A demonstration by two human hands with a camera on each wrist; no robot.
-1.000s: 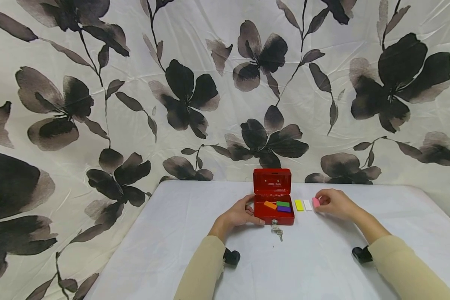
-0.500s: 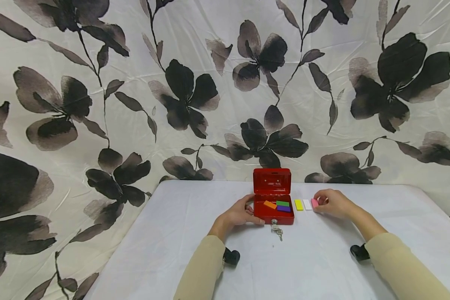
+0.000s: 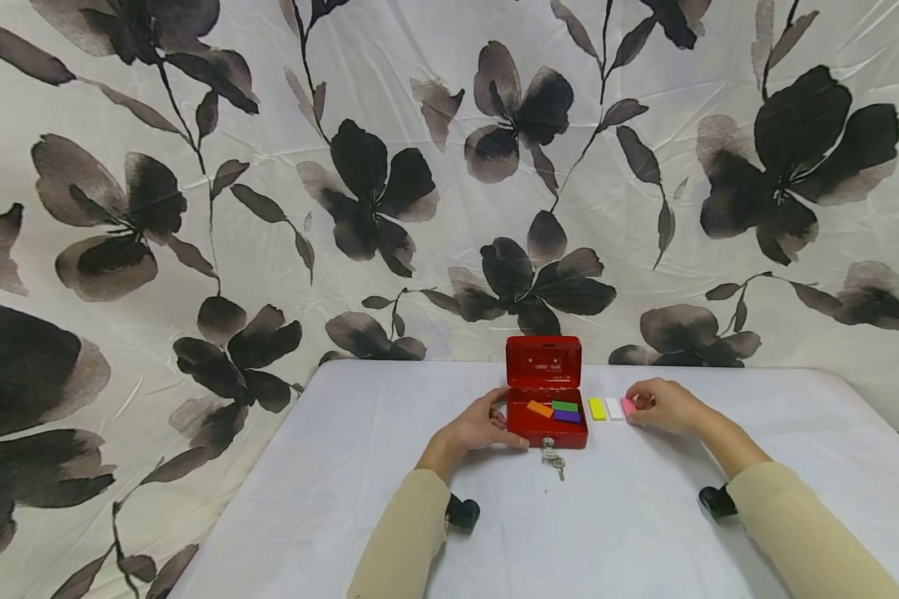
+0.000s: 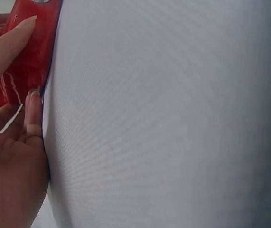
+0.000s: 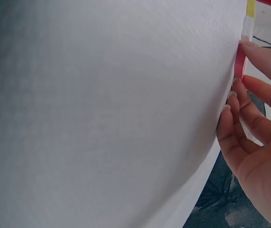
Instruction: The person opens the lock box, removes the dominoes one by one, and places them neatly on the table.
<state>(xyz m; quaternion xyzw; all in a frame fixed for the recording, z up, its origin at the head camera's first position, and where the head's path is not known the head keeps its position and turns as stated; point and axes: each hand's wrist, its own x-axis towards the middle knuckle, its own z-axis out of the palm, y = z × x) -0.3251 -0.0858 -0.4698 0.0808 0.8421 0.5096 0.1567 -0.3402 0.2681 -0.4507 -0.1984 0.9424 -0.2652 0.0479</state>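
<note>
A small red cash box (image 3: 517,434) stands on the table, its lid raised. Inside lie an orange block (image 3: 540,409), a green block (image 3: 565,407) and a purple block (image 3: 567,417). My left hand (image 3: 477,426) holds the box at its left front corner, thumb on the front wall and fingers along the side. To the right of the box, my right hand (image 3: 673,408) pinches a pink block (image 5: 239,61) between thumb and fingers, down at the tabletop. Just left of the pink block lies a white block (image 3: 614,409), then a yellow block (image 3: 597,409).
Keys (image 3: 557,467) hang from the lock at the box's front. White cloth covers the table (image 3: 607,532). Behind its far edge hangs a floral curtain (image 3: 449,208), close to the box lid.
My right hand has slid the pink block slightly left, up close to the white block, and then stayed nearly still. The left hand and the box have not moved.
</note>
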